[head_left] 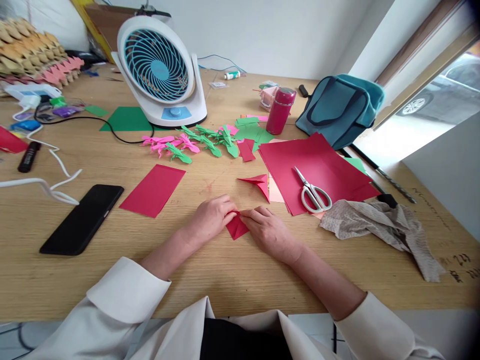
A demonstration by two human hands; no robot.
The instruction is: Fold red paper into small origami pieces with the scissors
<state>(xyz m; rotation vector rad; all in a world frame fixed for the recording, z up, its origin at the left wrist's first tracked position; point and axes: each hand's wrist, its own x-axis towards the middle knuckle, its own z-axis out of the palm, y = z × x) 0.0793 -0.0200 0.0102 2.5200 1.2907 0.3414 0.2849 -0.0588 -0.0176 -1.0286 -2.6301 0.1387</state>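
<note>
Between my two hands a small folded red paper (237, 228) lies on the table, its creased lower corner pointing toward me. My left hand (214, 216) is closed on its upper left side, fingertips at the fold. From the other side my right hand (270, 233) grips the upper right edge with bent fingers, which hide part of the sheet. Just beyond my hands sits a folded red paper piece (260, 185) with pointed ends. To the left is a flat stack of red paper rectangles (153, 191). Scissors (313, 192) rest on large red sheets (285, 165) at the right.
Folded green and pink paper figures (202, 140) lie beyond my hands, before a white fan (161, 75). A black phone (82, 220) is at left, a crumpled cloth (378, 225) at right. A red flask (280, 112) and teal bag (337, 110) stand behind.
</note>
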